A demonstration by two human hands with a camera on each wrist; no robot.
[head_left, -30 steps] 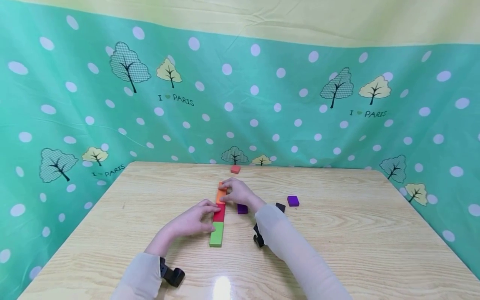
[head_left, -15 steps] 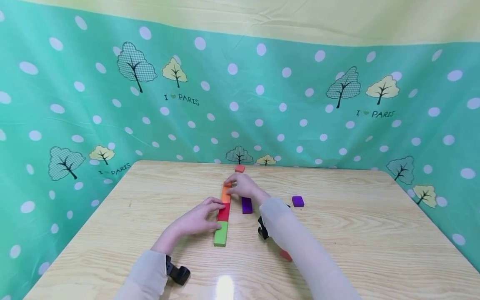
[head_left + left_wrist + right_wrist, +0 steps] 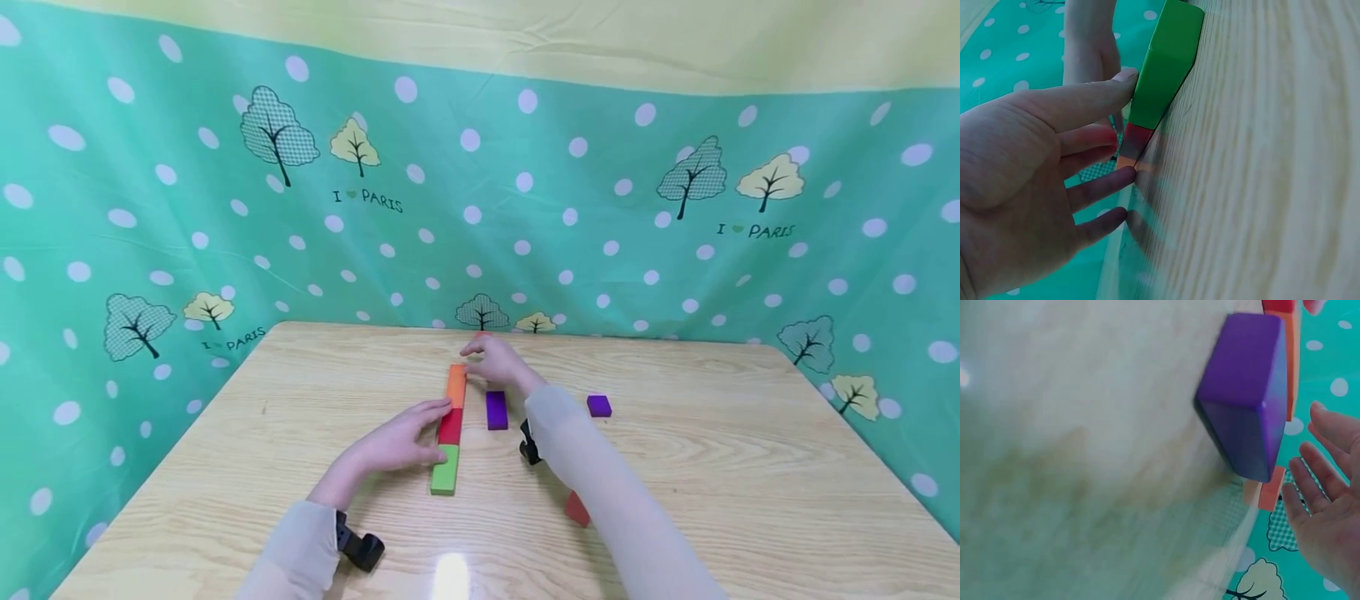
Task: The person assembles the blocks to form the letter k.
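Lifted off the orange block, the right hand has shifted to just beside its far end, where half a second ago it covered that end; its fingers are released, loosely bent and holding nothing, and the right wrist view shows a gap between them and the block. Compared with that earlier frame, the long purple block is more fully uncovered, while the coral block near the far table edge is now mostly hidden behind the right hand in the head view. Along the row, the orange, red and green blocks lie end to end, running away from the person with their long edges closely lined up. On the left side of the row, the left hand stays put, its thumb touching the green block and its extended fingertips by the joint of red and orange, grasping nothing. A wide stretch of tabletop lies between the row and the left edge, and a narrow strip separates the row from the long purple block. Further right sit a small purple block, well in from the right edge, and a red block, partly hidden by the right sleeve. Beyond the far edge hangs a polka-dot curtain.
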